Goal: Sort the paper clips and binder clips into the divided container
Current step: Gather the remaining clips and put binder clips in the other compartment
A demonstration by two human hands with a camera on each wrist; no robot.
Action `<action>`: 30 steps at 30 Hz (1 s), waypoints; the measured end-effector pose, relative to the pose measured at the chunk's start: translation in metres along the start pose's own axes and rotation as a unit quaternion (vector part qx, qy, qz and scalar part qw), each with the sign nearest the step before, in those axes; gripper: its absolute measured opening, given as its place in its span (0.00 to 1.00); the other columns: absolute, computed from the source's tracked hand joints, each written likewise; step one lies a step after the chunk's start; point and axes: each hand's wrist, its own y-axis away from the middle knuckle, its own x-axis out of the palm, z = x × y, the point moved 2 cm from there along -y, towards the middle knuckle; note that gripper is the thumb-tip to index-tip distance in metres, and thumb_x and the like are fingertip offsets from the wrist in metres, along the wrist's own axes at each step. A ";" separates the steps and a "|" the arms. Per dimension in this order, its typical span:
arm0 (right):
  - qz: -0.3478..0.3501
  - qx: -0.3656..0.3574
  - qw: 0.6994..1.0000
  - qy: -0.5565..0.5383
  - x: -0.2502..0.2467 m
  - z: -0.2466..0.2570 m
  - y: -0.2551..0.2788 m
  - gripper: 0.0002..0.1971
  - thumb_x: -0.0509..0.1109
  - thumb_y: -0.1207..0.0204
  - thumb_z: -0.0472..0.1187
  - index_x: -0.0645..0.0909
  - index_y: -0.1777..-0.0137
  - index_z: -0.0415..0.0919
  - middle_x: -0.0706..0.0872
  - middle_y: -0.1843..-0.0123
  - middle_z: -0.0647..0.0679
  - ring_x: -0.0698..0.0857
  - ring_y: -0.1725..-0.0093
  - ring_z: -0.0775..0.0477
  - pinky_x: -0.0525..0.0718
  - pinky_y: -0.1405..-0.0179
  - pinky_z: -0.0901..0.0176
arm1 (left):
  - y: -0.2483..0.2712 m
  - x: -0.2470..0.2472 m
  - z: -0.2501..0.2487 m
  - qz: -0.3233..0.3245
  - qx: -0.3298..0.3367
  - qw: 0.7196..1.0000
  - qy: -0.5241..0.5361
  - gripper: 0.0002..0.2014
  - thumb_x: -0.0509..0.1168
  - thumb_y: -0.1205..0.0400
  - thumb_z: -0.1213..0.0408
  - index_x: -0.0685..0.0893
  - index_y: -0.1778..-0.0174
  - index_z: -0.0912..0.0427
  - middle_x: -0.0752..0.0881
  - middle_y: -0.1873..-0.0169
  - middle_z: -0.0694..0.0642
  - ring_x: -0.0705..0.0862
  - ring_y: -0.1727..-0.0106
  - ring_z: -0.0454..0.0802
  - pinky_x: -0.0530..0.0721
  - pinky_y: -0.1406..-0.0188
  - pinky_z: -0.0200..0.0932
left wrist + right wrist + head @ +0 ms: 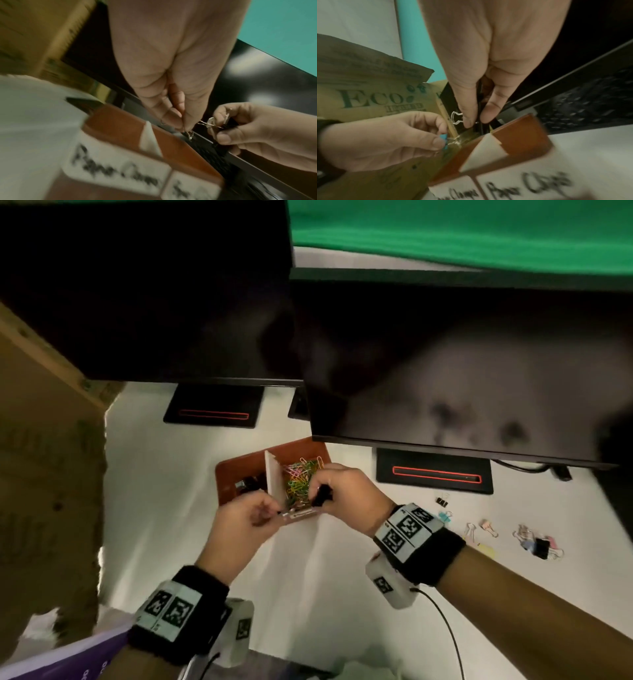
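A brown divided container (236,470) stands mid-table, split by a white divider (274,479). Coloured paper clips (301,479) fill its right part and black binder clips (248,484) lie in its left part. Above its near edge, my right hand (320,491) pinches a black binder clip (478,108) with a silver wire handle (456,117). My left hand (274,510) pinches a small blue binder clip (444,140) by its wire end. Both hands are close together; wire handles (210,123) span the gap between them in the left wrist view.
Several loose binder clips (537,542) lie on the white table at the right. Two dark monitors (462,371) overhang the container, their stands (433,472) behind it. A cardboard box (44,457) walls the left. A cable (448,631) trails from my right wrist.
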 end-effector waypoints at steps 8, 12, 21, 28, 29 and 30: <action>0.013 0.039 0.999 -0.012 0.057 0.049 -0.064 0.23 0.76 0.32 0.37 0.77 0.36 0.45 0.79 0.36 0.45 0.81 0.42 0.46 0.81 0.38 0.49 | -0.042 -0.043 0.039 -0.075 -0.151 0.982 0.086 0.06 0.64 0.21 0.75 0.83 0.52 0.63 0.86 0.52 0.62 0.87 0.57 0.52 0.88 0.64 0.38; 0.020 0.034 0.999 -0.002 0.043 0.030 -0.039 0.28 0.73 0.28 0.47 0.69 0.28 0.54 0.74 0.27 0.52 0.80 0.35 0.51 0.81 0.35 0.53 | -0.046 -0.038 0.042 -0.076 -0.112 0.990 0.033 0.18 0.57 0.20 0.78 0.81 0.41 0.55 0.85 0.47 0.58 0.85 0.48 0.53 0.86 0.45 0.55; -0.091 0.225 0.958 0.152 -0.047 -0.109 0.087 0.24 0.75 0.30 0.49 0.76 0.34 0.52 0.78 0.37 0.52 0.77 0.39 0.50 0.75 0.37 0.59 | -0.016 0.058 -0.036 0.135 0.129 0.981 -0.041 0.13 0.66 0.21 0.62 0.80 0.40 0.47 0.78 0.47 0.38 0.79 0.46 0.32 0.81 0.47 0.30; -0.034 0.336 0.931 0.135 -0.067 -0.165 0.120 0.35 0.78 0.36 0.54 0.71 0.29 0.52 0.71 0.27 0.47 0.72 0.29 0.42 0.71 0.27 0.46 | -0.004 0.161 -0.027 0.305 0.171 0.924 -0.152 0.23 0.69 0.25 0.53 0.74 0.34 0.43 0.70 0.34 0.43 0.72 0.35 0.41 0.71 0.33 0.35; -0.023 0.332 0.934 0.130 -0.065 -0.167 0.119 0.37 0.79 0.37 0.54 0.70 0.28 0.52 0.69 0.25 0.47 0.71 0.27 0.41 0.70 0.26 0.46 | -0.001 0.172 -0.024 0.320 0.162 0.919 -0.166 0.24 0.70 0.26 0.55 0.74 0.34 0.44 0.68 0.32 0.44 0.70 0.35 0.42 0.69 0.33 0.33; -0.013 0.327 0.937 0.125 -0.062 -0.167 0.118 0.38 0.79 0.38 0.55 0.69 0.27 0.51 0.68 0.24 0.46 0.70 0.27 0.41 0.69 0.26 0.47 | 0.001 0.182 -0.020 0.333 0.154 0.912 -0.181 0.25 0.71 0.27 0.55 0.74 0.34 0.45 0.66 0.30 0.45 0.69 0.35 0.42 0.67 0.34 0.32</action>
